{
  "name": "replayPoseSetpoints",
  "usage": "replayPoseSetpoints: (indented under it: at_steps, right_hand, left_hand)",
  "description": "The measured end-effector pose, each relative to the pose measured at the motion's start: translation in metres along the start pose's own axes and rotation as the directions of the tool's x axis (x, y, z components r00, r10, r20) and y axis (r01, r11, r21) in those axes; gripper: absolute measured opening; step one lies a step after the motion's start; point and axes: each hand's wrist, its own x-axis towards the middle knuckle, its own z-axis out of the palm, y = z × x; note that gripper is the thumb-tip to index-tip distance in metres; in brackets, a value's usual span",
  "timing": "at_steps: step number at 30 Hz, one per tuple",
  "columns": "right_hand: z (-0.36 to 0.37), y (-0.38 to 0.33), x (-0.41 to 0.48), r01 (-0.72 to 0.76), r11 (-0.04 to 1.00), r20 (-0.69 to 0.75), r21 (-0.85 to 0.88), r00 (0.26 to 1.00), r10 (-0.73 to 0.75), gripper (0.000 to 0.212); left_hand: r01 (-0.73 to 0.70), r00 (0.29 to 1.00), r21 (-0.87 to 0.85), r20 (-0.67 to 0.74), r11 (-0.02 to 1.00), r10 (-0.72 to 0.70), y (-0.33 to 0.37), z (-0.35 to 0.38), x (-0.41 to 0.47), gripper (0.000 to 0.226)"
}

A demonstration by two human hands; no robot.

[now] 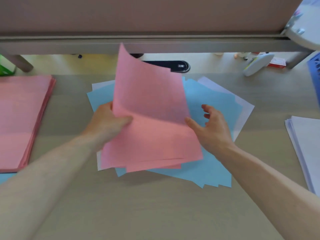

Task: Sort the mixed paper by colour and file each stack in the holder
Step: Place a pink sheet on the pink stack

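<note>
A mixed pile of blue and white sheets [213,104] lies fanned out in the middle of the desk. Above it my left hand [107,122] grips the left edge of several pink sheets [149,111], whose far end curls upward. My right hand [213,127] hovers at the right edge of those pink sheets, fingers spread and holding nothing. A sorted pink stack [22,118] lies at the left. A white stack [306,149] lies at the right edge. A blue corner [5,177] peeks out under the pink stack.
A blue plastic holder [315,71] shows at the far right edge. Behind the pile is a black cable port [173,65], a white-grey stapler-like device [256,64] and a red box [277,64]. A green object [4,66] sits at far left under the partition.
</note>
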Motion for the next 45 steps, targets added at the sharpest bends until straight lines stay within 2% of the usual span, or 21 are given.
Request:
replayPoseSetpoints:
  at_steps: [3,5,8,9,12,13,15,16,17,19,22,26,29,32,34,37,40,42,45]
  right_hand:
    - [0.022,-0.020,0.001,0.003,0.999,0.083,0.043,0.996,-0.007,0.082]
    - [0.033,-0.027,0.002,-0.043,0.998,0.131,0.045,0.991,0.037,0.085]
    - [0.041,-0.032,0.003,-0.123,0.992,0.145,0.032,0.982,0.117,0.098]
    - [0.042,-0.032,0.005,-0.156,0.986,0.151,0.053,0.978,0.146,0.095]
    - [0.041,-0.033,0.011,-0.245,0.957,0.184,0.157,0.959,0.215,0.036]
    - [0.040,-0.037,0.011,-0.247,0.953,0.186,0.176,0.959,0.214,0.032]
    - [0.037,-0.041,0.015,-0.265,0.941,0.202,0.212,0.954,0.223,0.052]
    - [0.037,-0.045,0.016,-0.281,0.934,0.209,0.223,0.949,0.236,0.055]
    - [0.037,-0.048,0.017,-0.288,0.931,0.222,0.223,0.945,0.239,0.050]
    - [0.038,-0.048,0.019,-0.302,0.929,0.253,0.215,0.936,0.245,0.040]
    - [0.045,-0.045,0.020,-0.289,0.937,0.242,0.195,0.940,0.240,0.040]
    - [0.052,-0.039,0.019,-0.279,0.945,0.189,0.168,0.950,0.247,0.055]
    - [0.049,-0.036,0.022,-0.264,0.956,0.130,0.132,0.960,0.247,0.067]
    - [0.043,-0.045,0.023,-0.199,0.910,0.098,0.364,0.980,0.175,0.066]
    - [0.036,-0.060,0.021,-0.109,0.872,0.076,0.477,0.994,0.083,0.059]
    - [0.023,-0.084,0.019,0.119,0.840,-0.034,0.529,0.992,-0.120,0.033]
    - [0.010,-0.100,0.010,0.273,0.768,-0.110,0.579,0.960,-0.258,0.032]
    - [0.007,-0.102,0.000,0.318,0.755,-0.120,0.574,0.944,-0.307,0.037]
    - [0.010,-0.096,-0.012,0.310,0.768,-0.089,0.561,0.945,-0.316,0.040]
  left_hand:
    - [0.070,0.996,0.087,0.047,0.994,-0.075,-0.017,-0.028,0.013,0.027]
    - [0.064,0.994,0.145,0.074,0.987,-0.075,-0.023,-0.026,0.016,0.031]
    - [0.069,0.998,0.160,0.005,0.985,-0.070,-0.029,-0.015,0.021,0.050]
    - [0.100,0.995,0.136,-0.027,0.986,-0.097,-0.030,-0.013,0.023,0.058]
    - [0.164,0.985,0.045,-0.052,0.985,-0.162,-0.032,-0.009,0.027,0.066]
    - [0.183,0.982,0.001,-0.042,0.983,-0.183,-0.032,-0.009,0.028,0.061]
    - [0.216,0.975,-0.074,-0.033,0.973,-0.219,-0.031,-0.007,0.030,0.047]
    - [0.228,0.972,-0.096,-0.032,0.969,-0.232,-0.031,-0.006,0.031,0.043]
    - [0.233,0.971,-0.121,-0.030,0.965,-0.238,-0.030,-0.006,0.031,0.042]
    - [0.179,0.981,-0.153,-0.048,0.972,-0.188,-0.027,-0.005,0.028,0.044]
    - [0.027,1.000,-0.105,-0.013,0.994,-0.029,-0.025,0.000,0.019,0.036]
    - [-0.128,0.989,-0.024,0.068,0.992,0.129,-0.027,0.008,0.008,0.036]
    - [-0.257,0.966,-0.047,0.009,0.965,0.258,-0.024,0.002,0.004,0.035]
    - [-0.336,0.941,-0.135,-0.081,0.932,0.328,-0.012,-0.013,0.001,0.030]
    - [-0.339,0.940,-0.222,-0.124,0.914,0.319,0.000,-0.022,0.000,0.024]
    - [-0.383,0.922,-0.319,-0.195,0.867,0.335,0.020,-0.036,-0.001,0.016]
    - [-0.428,0.900,-0.357,-0.256,0.830,0.354,0.031,-0.049,-0.004,0.022]
    - [-0.433,0.897,-0.349,-0.261,0.831,0.358,0.029,-0.055,-0.008,0.027]
    - [-0.429,0.897,-0.353,-0.273,0.831,0.347,0.019,-0.059,-0.013,0.045]
